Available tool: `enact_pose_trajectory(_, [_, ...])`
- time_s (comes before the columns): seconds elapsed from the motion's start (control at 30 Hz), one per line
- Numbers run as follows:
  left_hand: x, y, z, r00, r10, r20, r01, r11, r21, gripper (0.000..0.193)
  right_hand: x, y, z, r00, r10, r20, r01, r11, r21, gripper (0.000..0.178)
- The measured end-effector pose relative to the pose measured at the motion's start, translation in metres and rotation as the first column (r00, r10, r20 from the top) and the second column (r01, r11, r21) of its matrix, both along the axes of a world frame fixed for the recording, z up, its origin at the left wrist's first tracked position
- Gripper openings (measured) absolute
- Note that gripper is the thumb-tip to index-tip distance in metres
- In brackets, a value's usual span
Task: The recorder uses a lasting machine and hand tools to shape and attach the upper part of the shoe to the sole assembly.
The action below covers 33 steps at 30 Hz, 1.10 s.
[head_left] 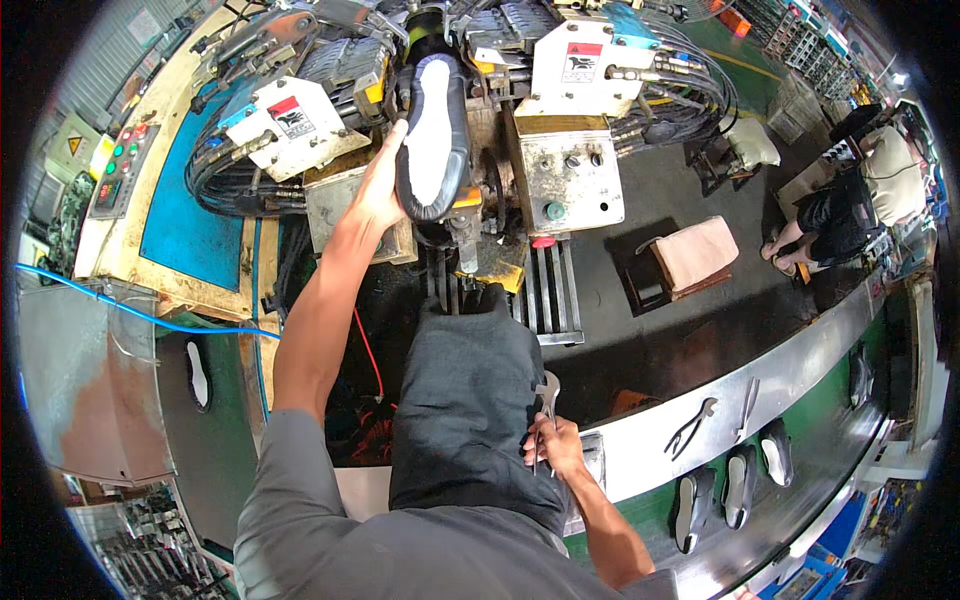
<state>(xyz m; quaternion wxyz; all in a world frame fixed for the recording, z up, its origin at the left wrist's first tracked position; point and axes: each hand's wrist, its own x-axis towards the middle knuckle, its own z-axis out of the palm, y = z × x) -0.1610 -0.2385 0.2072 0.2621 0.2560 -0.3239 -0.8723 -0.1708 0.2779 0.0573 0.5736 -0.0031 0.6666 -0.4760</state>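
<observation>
A black shoe upper (462,150) with a white insole bottom (432,130) sits sole up in the machine (425,40) in front of me. My left hand (382,185) grips it along its left side; some of the fingers are hidden. Beside my right thigh, my right hand (553,445) is closed around the handles of metal pincers (548,388), jaws pointing away from me. The pincers are well apart from the shoe.
A control box (568,175) and bundled hoses flank the machine. On the metal ledge (630,470) at right lie pliers (690,428) and another hand tool (748,408). Several shoes (740,485) rest on the green conveyor beyond. Another person (845,215) sits at far right, near a padded stool (695,255).
</observation>
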Motion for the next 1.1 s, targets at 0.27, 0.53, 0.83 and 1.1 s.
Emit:
enact_pose_trajectory(0.27, [0.075,0.175,0.001,0.960,-0.160,-0.229,0.092,0.956,-0.280,0.077,-0.029,0.010,0.099,0.062,0.295,-0.953,-0.480,0.846,0.231,0.040])
enact_pose_trajectory(0.53, [0.151,0.332,-0.148,0.973,-0.065,0.222,0.036,0.990,0.134,0.069,-0.012,-0.012,0.103,-0.349,0.463,-0.815,-0.613,0.545,0.572,0.059])
enact_pose_trajectory(0.83, [0.197,0.366,-0.172,0.987,-0.114,0.110,0.101,0.988,0.113,0.068,0.014,-0.006,0.079,-0.555,0.453,-0.698,-0.557,0.421,0.716,0.064])
enact_pose_trajectory(1.1, [0.195,0.365,-0.172,0.995,-0.094,0.035,0.084,0.974,0.210,0.073,0.020,-0.004,0.077,-0.555,0.448,-0.701,-0.545,0.442,0.713,0.064])
